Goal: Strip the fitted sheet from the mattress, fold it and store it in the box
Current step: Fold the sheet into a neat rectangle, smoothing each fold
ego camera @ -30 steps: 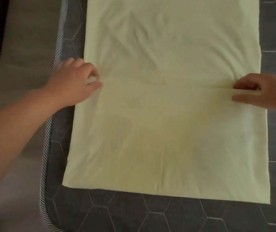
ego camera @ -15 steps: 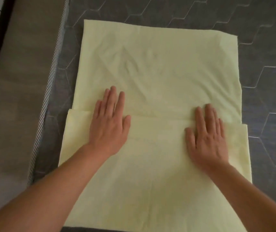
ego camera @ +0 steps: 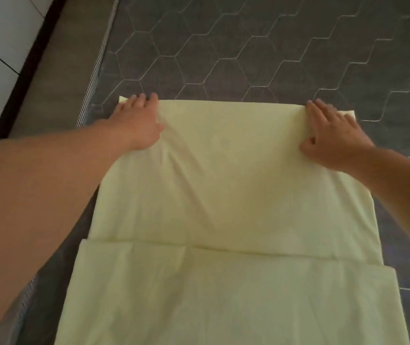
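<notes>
As the left hand (ego camera: 136, 123) hooks its fingers over the far left corner of the sheet (ego camera: 218, 185), thumb bunching cloth, the right hand (ego camera: 333, 135) grips the far right corner likewise — folding step, clearly, sheet lying part-folded on the bare mattress (ego camera: 223, 58). Next, I'd judge: lift both corners together, bring them evenly toward the near fold — box not in view.

Folded sheet (ego camera: 218, 195) on mattress (ego camera: 248, 53)
</notes>
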